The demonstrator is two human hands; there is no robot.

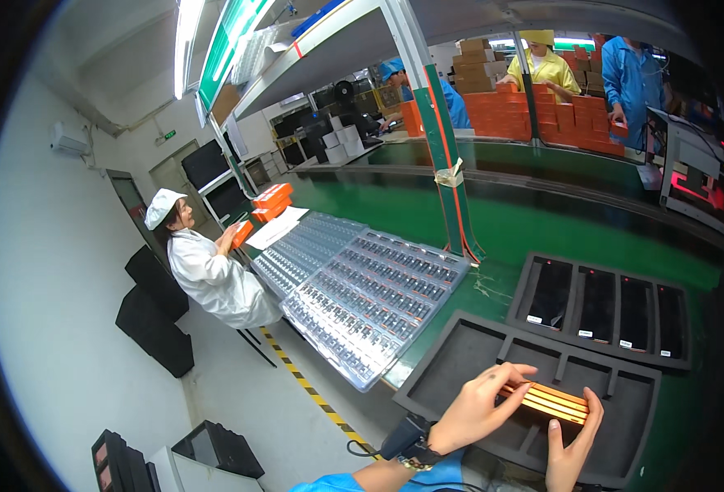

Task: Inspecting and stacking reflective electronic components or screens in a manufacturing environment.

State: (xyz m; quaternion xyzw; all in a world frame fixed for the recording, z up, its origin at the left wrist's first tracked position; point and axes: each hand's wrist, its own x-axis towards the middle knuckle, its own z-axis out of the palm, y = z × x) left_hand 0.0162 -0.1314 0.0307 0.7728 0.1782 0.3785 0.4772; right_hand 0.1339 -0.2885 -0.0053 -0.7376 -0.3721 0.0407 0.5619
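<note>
Both my hands hold a small stack of phones (pixel 549 402) with shiny orange-gold edges, tilted above a dark grey foam tray (pixel 452 348). My left hand (pixel 478 412) grips the stack's left end between thumb and fingers; a watch-like black band and a cord are at its wrist. The right end sits between the thumb and fingers of my right hand (pixel 573 451). The tray's compartments around my hands show bare grey foam; my hands hide part of it. Just beyond, a second foam tray (pixel 564 289) holds several dark-screened phones (pixel 597 305) with small white labels.
Clear plastic trays (pixel 370 295) of small parts lie left on the green bench (pixel 501 221). A green post (pixel 444 156) rises behind them. A person in white (pixel 214 275) holds an orange box at left. Across the line, other people stand near stacked orange boxes (pixel 497 115).
</note>
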